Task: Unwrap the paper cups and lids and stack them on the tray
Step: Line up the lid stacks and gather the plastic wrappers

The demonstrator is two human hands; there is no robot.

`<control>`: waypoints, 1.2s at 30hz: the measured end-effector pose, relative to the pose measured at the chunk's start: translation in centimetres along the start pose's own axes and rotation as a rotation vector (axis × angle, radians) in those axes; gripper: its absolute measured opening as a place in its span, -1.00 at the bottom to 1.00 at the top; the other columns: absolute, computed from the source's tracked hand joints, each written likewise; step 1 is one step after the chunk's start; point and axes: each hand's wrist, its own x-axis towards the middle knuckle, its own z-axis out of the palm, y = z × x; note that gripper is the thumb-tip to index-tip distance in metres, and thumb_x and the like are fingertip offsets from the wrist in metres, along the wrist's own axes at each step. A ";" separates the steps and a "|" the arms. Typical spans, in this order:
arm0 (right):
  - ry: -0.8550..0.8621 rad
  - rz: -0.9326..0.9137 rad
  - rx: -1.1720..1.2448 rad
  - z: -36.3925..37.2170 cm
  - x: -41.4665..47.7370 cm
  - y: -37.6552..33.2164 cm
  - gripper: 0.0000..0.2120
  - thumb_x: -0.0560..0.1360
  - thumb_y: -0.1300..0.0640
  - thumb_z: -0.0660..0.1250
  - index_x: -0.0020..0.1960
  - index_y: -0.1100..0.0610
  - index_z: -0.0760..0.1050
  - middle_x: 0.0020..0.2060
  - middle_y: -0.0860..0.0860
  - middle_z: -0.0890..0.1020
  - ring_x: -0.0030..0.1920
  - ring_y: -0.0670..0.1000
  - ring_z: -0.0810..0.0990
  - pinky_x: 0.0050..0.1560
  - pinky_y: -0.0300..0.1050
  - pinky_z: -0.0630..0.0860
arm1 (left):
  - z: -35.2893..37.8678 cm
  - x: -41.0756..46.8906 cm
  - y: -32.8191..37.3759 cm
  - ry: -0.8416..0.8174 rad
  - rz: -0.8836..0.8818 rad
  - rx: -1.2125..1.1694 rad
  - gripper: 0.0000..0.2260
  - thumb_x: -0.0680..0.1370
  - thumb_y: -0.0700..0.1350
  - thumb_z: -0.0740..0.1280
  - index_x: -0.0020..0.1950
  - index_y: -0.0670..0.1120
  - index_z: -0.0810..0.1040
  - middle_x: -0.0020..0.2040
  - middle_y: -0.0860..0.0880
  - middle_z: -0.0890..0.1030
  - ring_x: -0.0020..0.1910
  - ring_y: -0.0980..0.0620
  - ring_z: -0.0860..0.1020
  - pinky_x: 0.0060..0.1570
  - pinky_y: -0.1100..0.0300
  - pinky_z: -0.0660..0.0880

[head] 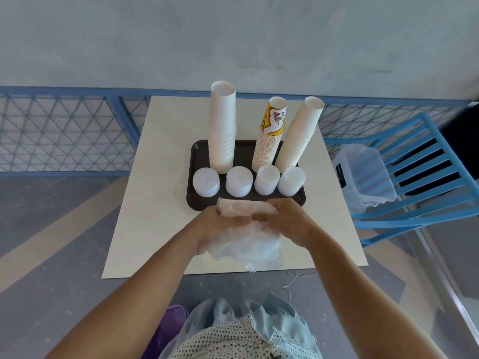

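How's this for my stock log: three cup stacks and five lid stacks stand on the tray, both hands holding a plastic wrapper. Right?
Not five: the head view shows four lid stacks. Three cup stacks do stand on the tray, left hand and right hand holding a plastic wrapper.

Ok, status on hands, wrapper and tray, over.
Copy: left hand and right hand both grip crumpled plastic wrapper by tray near edge. Three cup stacks, four lid stacks standing on tray. Nothing in the way.
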 end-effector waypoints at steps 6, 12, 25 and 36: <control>-0.097 0.137 0.467 -0.9 -1.6 0.5 -0.49 0.46 -0.05 0.53 0.36 0.07 0.56 0.20 0.11 0.68 0.15 0.09 0.68 -0.01 0.09 0.66 | 1.4 -1.1 0.1 0.144 0.117 -0.050 -0.76 0.47 -0.16 0.60 0.12 -0.15 0.73 0.04 -0.11 0.76 0.07 -0.08 0.73 -0.02 0.05 0.65; -0.207 0.001 0.497 -1.5 -4.0 1.3 -0.76 0.55 0.16 0.39 0.20 0.15 0.61 -0.22 0.05 0.59 -0.36 -0.04 0.48 -0.43 -0.21 0.39 | 4.1 -2.4 0.5 0.187 0.145 -0.044 -0.66 0.47 0.01 0.60 0.19 -0.05 0.70 0.07 -0.04 0.76 0.09 -0.01 0.73 -0.01 0.11 0.63; -0.270 -0.019 0.585 -7.5 -8.5 4.9 -0.51 0.15 0.17 0.74 0.04 0.16 0.70 -0.05 0.10 0.68 -0.08 0.03 0.67 -0.09 -0.17 0.59 | 9.6 -5.7 -2.1 -0.173 0.058 -0.286 -0.61 0.35 -0.13 0.63 0.17 -0.08 0.76 0.14 -0.09 0.70 0.11 -0.04 0.63 0.04 0.13 0.56; -0.318 -0.175 0.390 -10.0 -10.2 2.9 -0.55 0.57 0.42 0.30 0.34 0.05 0.62 0.17 0.13 0.67 0.18 0.15 0.62 0.27 0.15 0.53 | 13.0 -6.8 -1.7 0.010 0.029 -0.097 -0.69 0.41 -0.11 0.64 -0.16 0.01 0.49 -0.15 -0.02 0.59 -0.26 0.09 0.55 -0.32 0.27 0.47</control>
